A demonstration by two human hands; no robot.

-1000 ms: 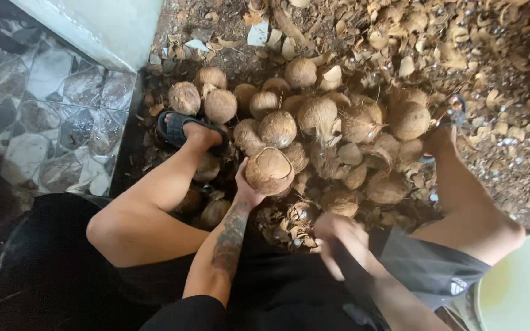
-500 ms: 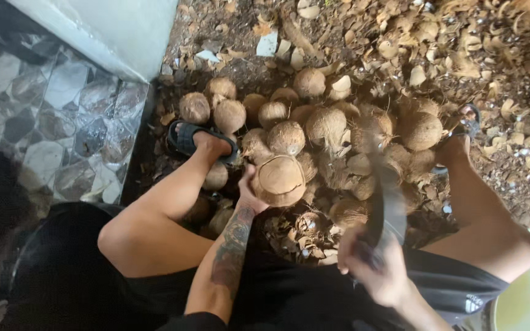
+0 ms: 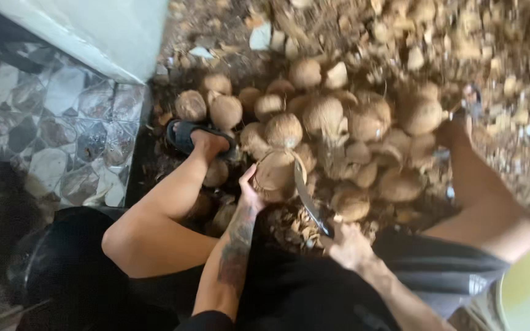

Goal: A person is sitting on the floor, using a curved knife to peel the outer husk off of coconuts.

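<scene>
While the left hand (image 3: 251, 195) cups a coconut (image 3: 275, 173) from below, the right hand (image 3: 346, 244) is closed around the handle of a knife (image 3: 307, 195). The blade runs on a slant, its long axis going from the handle at lower right up and away to the tip at upper left, where the edge meets the coconut's right side. The coconut sits just above the left palm, in front of the person's knees and at the near edge of a heap of coconuts (image 3: 338, 122). Fingers curl up around its left side, with the thumb along its lower edge. The left forearm rises almost straight from the bottom of the view, wrist bent back. The right forearm comes in from the lower right, wrist raised toward the heap. The coconut is round, pale brown and fibrous, its husk looking partly stripped; motion blur hides finer detail. A foot in a dark sandal (image 3: 185, 136) rests left of the heap, beside a patterned tile floor (image 3: 50, 122). Husk scraps (image 3: 510, 73) cover the ground beyond.
</scene>
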